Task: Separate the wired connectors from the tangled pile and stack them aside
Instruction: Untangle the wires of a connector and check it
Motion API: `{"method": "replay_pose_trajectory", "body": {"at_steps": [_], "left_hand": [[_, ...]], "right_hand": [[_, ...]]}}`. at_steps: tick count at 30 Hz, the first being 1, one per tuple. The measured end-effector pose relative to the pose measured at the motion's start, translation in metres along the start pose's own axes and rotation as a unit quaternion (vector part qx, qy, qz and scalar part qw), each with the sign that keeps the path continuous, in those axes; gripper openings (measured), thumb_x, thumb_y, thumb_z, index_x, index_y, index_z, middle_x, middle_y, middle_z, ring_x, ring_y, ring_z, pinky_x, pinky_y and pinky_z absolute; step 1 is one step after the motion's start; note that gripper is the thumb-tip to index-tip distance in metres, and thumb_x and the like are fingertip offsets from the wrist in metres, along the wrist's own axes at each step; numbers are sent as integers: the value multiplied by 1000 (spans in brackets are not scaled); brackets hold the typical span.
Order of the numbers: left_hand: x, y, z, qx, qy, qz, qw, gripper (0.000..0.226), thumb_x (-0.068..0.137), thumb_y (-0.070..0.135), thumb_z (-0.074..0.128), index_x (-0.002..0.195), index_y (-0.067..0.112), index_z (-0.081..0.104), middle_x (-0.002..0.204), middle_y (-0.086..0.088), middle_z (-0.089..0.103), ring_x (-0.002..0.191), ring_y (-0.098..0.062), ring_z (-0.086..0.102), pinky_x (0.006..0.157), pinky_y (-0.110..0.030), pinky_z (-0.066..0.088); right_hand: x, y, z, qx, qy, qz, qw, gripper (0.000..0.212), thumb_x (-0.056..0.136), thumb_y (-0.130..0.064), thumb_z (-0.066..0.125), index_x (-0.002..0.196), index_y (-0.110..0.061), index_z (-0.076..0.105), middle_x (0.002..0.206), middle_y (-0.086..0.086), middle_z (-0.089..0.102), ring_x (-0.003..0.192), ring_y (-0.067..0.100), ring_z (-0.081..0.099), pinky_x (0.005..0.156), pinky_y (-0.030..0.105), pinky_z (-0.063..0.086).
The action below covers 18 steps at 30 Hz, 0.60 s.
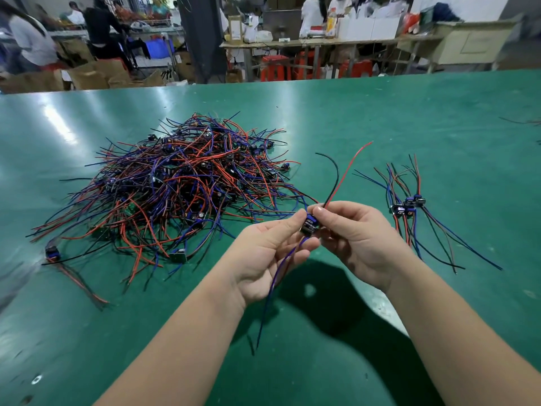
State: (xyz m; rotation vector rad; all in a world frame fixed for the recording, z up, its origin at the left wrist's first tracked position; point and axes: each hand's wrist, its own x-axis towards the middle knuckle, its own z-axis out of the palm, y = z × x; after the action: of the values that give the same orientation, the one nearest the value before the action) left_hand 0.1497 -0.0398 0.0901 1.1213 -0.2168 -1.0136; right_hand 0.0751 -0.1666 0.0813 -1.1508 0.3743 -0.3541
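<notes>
1. At the far left a lone wired connector (52, 253) lies on the green desk (439, 112), apart from the heap, with its red and black leads trailing toward the near edge
2. The desk's surface is glossy, streaked with pale reflections and lightly scuffed
3. Left of centre sits the tangled pile (181, 189) of red, blue and black wires with small dark connectors caught in it
4. Beyond the far edge, people stand at benches, cardboard boxes (90, 74) sit on the floor, and a dark pillar (202, 39) rises
5. At centre the left hand (269, 259) pinches one held connector (311, 225) above the desk, with a blue lead hanging across its palm
6. The right hand (357, 238) pinches the same piece between thumb and forefinger, and a red lead and a black lead rise from it
7. To the right lies the sorted stack (408, 205), bodies bunched together and wires fanned out
8. At the back right, red stools (275, 67) stand under a long workbench (351, 41) that carries white cartons
</notes>
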Motion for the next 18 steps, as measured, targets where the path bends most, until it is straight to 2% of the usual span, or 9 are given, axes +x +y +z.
{"method": "replay_pose_trajectory", "body": {"at_steps": [2,5,9,12,18], "left_hand": [[1,-3,0,28,6,8,1000,15,59,29,72,61,14,74,61,-1,68,56,-8,68,45,-17,51],[0,-4,0,56,-2,8,998,12,59,24,73,61,12,74,67,-5,71,57,-10,69,46,-17,51],[-7,-1,-1,137,-78,-7,988,14,62,27,72,69,16,77,71,-4,73,56,-8,68,47,-16,50],[-12,-3,2,172,-139,-25,975,15,63,29,74,73,19,77,74,-4,73,60,-9,68,50,-16,50],[-13,5,-6,206,-161,-41,964,11,70,17,77,80,20,78,73,-5,73,58,-10,68,50,-17,50]], "right_hand": [[0,-2,-2,-20,7,12,1000,13,57,-18,73,66,-8,72,60,3,65,48,7,52,46,13,42],[0,-6,-4,-38,30,26,999,17,53,-17,75,67,-8,70,58,2,64,43,6,50,44,13,41],[4,-19,-16,16,104,42,994,20,60,-12,72,77,-4,64,53,1,61,39,2,49,36,11,37],[6,-29,-30,59,161,47,984,9,74,-7,70,78,-9,63,53,-1,58,40,1,50,36,8,37],[8,-28,-31,111,194,62,973,16,79,-6,70,68,-14,60,48,-6,57,39,0,51,38,7,38]]}}
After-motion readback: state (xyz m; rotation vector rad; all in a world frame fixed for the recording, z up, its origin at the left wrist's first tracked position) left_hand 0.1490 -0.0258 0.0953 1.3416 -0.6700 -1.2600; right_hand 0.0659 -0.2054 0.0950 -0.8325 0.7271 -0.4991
